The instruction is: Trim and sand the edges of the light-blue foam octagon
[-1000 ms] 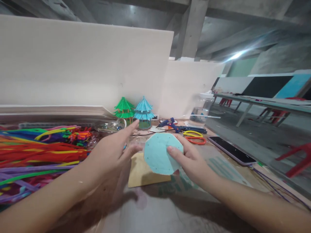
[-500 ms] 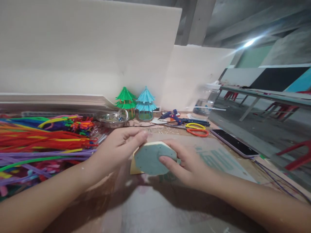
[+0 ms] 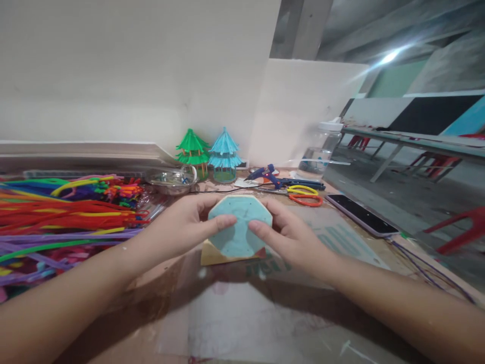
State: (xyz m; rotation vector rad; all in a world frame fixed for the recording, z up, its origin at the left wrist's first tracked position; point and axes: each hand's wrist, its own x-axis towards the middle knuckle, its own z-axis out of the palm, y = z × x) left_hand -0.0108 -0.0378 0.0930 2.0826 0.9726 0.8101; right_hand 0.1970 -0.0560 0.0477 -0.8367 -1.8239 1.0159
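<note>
Between my two hands is a light-blue octagonal foam piece (image 3: 240, 240) with a pale rim and small dots near its edges. My left hand (image 3: 197, 220) grips its left side, thumb lying on the blue face and fingers behind. On the right side my right hand (image 3: 286, 227) holds it the same way, its thumb close to the other thumb. The piece is tilted up so its face shows. Beneath it a yellowish sheet (image 3: 210, 255) lies on the work surface, partly covered by the foam piece.
Coloured pipe cleaners (image 3: 68, 207) lie at left beside a clear round dish (image 3: 170, 181). Behind are a green pavilion model (image 3: 192, 151), a blue one (image 3: 225, 156), a glue gun (image 3: 261, 173), scissors (image 3: 303, 194) and a water bottle (image 3: 320, 151). A phone (image 3: 361, 215) with cables lies at right.
My left hand has moved onto the foam piece, its thumb now on the face. The piece has turned and tilted more upright. The view has shifted slightly.
</note>
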